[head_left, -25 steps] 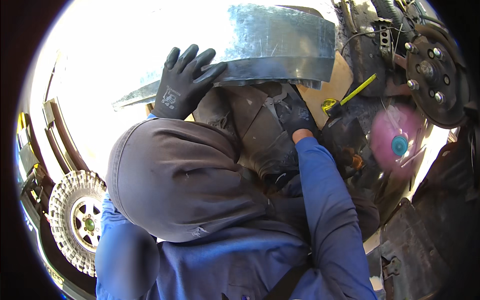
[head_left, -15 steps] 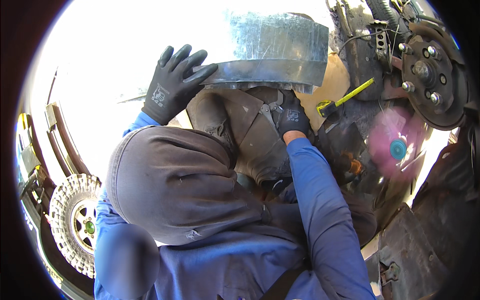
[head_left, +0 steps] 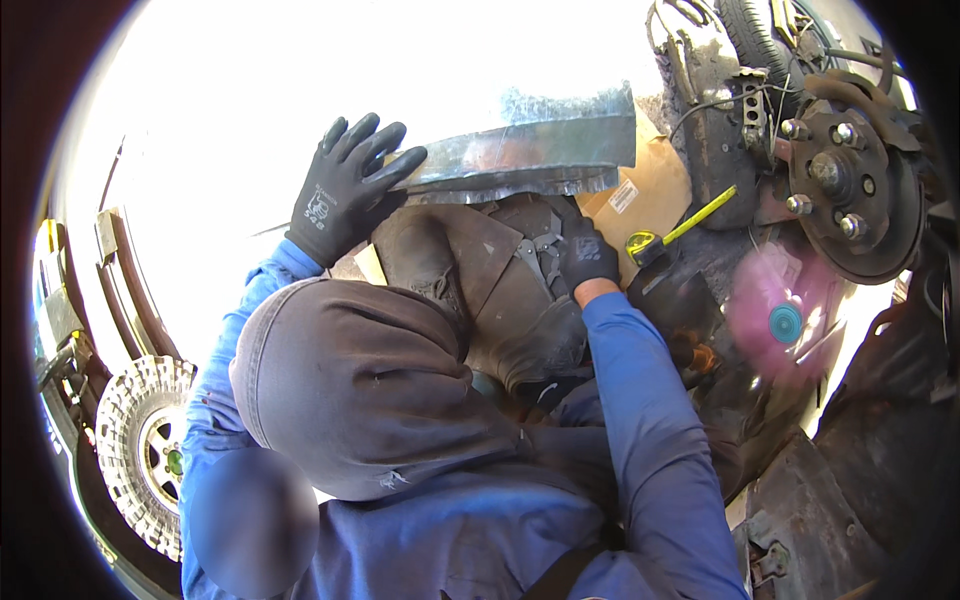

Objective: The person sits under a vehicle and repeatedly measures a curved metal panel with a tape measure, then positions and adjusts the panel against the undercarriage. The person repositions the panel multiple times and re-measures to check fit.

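Note:
A bent piece of shiny sheet metal (head_left: 540,150), with a folded flange and a jagged near edge, is ahead of my knees. My left hand (head_left: 350,190), in a dark glove, is at its left end. Its fingers are spread, and the thumb side lies along the metal; glare hides whether they touch. Under the sheet's near edge, my right hand (head_left: 588,250), also gloved, is closed around grey metal locking pliers (head_left: 538,255). Their jaws are hidden, so I cannot tell whether they grip the sheet.
A yellow tape measure (head_left: 645,246), partly pulled out, lies right of my right hand beside brown cardboard (head_left: 655,180). Farther right are a wheel hub with a brake disc (head_left: 850,185) and a blurred pink round thing (head_left: 780,320). A wheel (head_left: 150,455) stands at the left.
The sheet metal has tilted, so its broad face looks narrower and its near edge sits closer to me. My right hand has dropped slightly with the pliers. My left hand stays spread.

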Tool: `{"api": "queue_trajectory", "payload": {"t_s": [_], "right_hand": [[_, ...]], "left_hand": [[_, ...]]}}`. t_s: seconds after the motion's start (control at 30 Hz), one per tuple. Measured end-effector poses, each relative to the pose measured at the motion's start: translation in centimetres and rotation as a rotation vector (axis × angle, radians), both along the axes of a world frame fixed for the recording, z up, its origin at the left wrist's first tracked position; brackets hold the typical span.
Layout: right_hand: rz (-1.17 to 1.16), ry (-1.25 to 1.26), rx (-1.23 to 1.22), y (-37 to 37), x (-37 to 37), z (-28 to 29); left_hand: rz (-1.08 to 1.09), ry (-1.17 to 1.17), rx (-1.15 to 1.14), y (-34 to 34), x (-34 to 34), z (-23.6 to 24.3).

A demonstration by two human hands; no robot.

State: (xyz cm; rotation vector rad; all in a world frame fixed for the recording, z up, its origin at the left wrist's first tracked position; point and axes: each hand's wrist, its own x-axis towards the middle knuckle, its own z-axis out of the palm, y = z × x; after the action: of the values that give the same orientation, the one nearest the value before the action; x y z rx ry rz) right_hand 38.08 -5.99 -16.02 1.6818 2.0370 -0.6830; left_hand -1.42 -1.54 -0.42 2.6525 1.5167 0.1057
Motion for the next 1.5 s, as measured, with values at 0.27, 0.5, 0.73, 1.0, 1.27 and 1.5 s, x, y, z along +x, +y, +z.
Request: {"api": "queue_trajectory", "payload": {"t_s": [0.27,0.5,0.73,1.0,1.27,1.5], "right_hand": [[0.028,-0.177,0.183,-0.8,-2.5,-3.0],[-0.076,-0.187,-0.036,-1.0,-1.2,-0.4],[-0.177,-0.183,-0.092,-2.0,0.0,0.0],[-0.128,-0.213,-0.143,-2.7,0.8,2.4],[-0.08,-0.339,0.068,-4.6,-1.4,-0.7],[-0.07,-0.064,-0.303,-2.9,0.6,4.5]], "left_hand": [[0.024,-0.029,-0.003,-0.3,0.5,0.2],[0.055,-0.044,0.066,-1.0,0.8,-0.7],[0.055,-0.038,0.085,-0.9,0.8,-1.0],[0.063,-0.032,0.103,-1.1,0.6,-1.8],[0.078,-0.05,0.09,-1.2,1.0,-1.3],[0.079,-0.078,0.061,-1.6,1.4,-0.5]]}}
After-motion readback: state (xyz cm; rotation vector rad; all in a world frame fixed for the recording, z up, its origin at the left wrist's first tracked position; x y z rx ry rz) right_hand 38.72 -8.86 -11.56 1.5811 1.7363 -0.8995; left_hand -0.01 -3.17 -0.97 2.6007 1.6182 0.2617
